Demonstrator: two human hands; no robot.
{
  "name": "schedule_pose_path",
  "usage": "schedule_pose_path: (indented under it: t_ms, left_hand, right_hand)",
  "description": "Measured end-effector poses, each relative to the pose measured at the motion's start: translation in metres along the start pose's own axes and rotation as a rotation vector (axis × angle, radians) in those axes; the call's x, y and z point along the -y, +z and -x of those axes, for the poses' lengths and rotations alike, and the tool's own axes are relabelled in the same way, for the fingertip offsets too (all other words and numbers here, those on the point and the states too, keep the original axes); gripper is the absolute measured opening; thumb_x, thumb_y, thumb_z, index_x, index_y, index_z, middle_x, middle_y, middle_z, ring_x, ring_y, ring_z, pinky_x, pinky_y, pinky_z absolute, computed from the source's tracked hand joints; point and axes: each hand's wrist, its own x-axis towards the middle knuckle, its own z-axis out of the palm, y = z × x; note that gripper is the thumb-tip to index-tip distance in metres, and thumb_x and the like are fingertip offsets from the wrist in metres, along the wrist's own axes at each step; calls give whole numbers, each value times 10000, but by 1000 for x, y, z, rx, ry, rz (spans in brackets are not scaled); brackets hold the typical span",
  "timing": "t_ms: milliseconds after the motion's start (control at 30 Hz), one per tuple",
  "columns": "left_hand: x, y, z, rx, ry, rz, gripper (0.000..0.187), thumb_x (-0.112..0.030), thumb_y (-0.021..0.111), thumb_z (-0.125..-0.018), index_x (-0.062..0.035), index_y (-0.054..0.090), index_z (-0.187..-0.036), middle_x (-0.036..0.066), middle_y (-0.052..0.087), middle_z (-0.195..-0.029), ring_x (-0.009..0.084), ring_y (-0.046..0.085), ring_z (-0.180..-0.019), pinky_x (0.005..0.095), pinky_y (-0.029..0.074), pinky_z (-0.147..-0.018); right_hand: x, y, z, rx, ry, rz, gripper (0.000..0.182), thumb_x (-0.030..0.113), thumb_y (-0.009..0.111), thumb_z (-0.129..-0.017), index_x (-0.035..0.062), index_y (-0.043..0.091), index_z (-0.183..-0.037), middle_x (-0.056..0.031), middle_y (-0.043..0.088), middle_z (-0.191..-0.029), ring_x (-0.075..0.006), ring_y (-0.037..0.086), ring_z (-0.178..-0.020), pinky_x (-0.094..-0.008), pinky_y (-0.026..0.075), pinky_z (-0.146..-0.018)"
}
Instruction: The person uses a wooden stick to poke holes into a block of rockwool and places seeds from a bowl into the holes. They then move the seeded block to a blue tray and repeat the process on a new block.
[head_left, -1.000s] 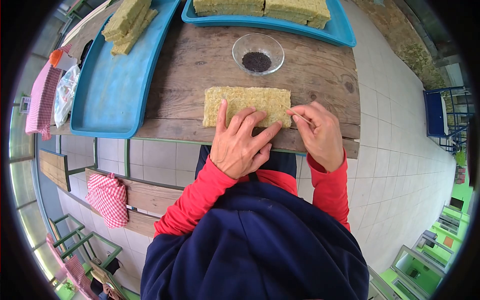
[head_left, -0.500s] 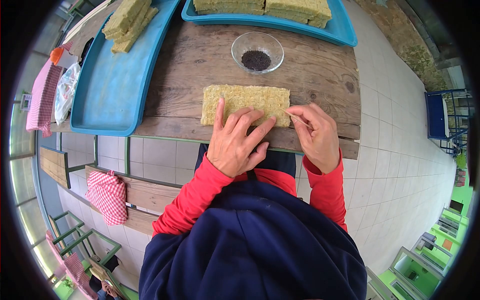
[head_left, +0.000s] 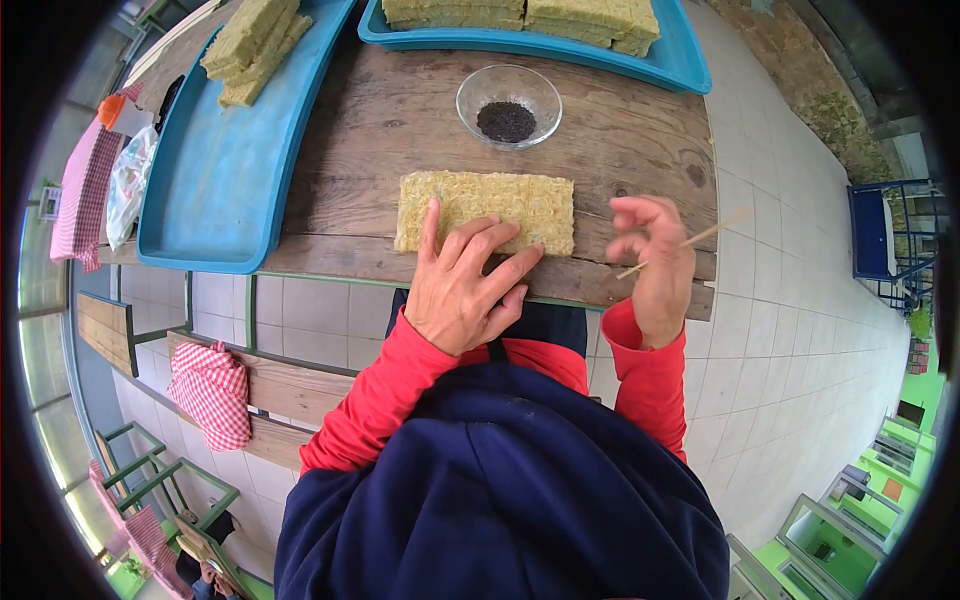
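A yellowish fibrous slab (head_left: 425, 205) lies on the wooden table (head_left: 370, 130) near its front edge. My left hand (head_left: 465, 285) rests on the slab with its fingers spread. To the right of the slab, my right hand (head_left: 655, 255) is raised with a thin wooden stick (head_left: 712, 232) held among its fingers; thumb and forefinger are apart. Beyond the slab stands a clear glass bowl (head_left: 545, 105) with small dark grains (head_left: 506, 121) in it.
One blue tray (head_left: 205, 185) at the left holds stacked slabs (head_left: 255, 45). A second blue tray (head_left: 685, 55) at the back carries more slabs (head_left: 590, 22). A plastic bag (head_left: 130, 185) lies at the far left. A checked bundle (head_left: 212, 390) sits on the bench (head_left: 300, 390).
My right hand has moved right, away from the slab, and the stick has turned across its fingers. My left hand stays on the slab.
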Motion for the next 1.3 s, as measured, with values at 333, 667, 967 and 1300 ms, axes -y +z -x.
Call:
schedule_pose_path:
  t_ms: [333,667,967,1300]
  left_hand:
    - [4,11,-1,-154,30,-19,352,-220,719,-674,-231,688,-1024,-12,594,-1081,188,554,-1099,607,221,-1122]
    - [13,23,4,-318,80,-109,263,-218,680,-677,-275,727,-930,-72,641,-987,181,580,-1023,526,245,-1138]
    - [11,24,4,-320,51,-160,256,-291,669,-694,-324,709,-945,-117,636,-986,126,574,-1000,469,301,-1119]
    - [11,24,3,-311,72,-168,238,-293,664,-709,-310,736,-935,-82,647,-976,168,588,-983,481,297,-1109]
  right_hand:
    - [-4,-13,12,182,332,-267,311,284,471,-1019,-7,572,-979,-55,571,-885,-97,551,-664,-225,473,-608]
    - [-17,5,0,93,-186,131,188,141,565,-961,7,626,-1078,-92,614,-937,-164,584,-796,-263,468,-699]
    - [-18,15,5,-20,-288,181,97,62,694,-842,39,645,-922,-70,637,-822,-220,588,-766,-302,477,-669]
    - [-18,16,6,-16,-344,201,120,111,710,-829,65,652,-924,-45,666,-840,-255,581,-777,-345,488,-700]
